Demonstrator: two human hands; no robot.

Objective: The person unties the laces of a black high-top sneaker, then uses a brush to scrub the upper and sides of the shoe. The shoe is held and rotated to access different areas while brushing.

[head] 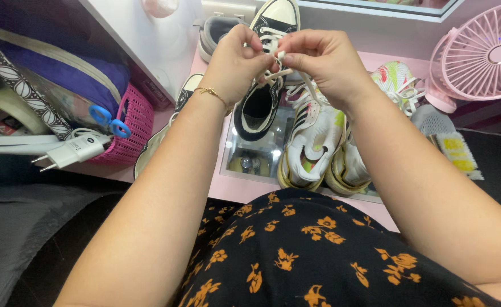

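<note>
A black canvas sneaker (259,108) with a white toe cap lies on the pink table (236,187), toe pointing away from me. My left hand (233,62) and my right hand (321,65) meet above its tongue, each pinching a cream shoelace (278,63). A thin gold bracelet circles my left wrist. A white sneaker with green accents (313,142) rests directly right of the black one, beneath my right forearm.
More sneakers crowd the tabletop: a grey one (216,31) at the back, a colourful one (395,79) to the right. A pink fan (481,54) stands far right. At left, a pink basket (134,122) holds blue-handled scissors (109,120) and a white plug (74,150).
</note>
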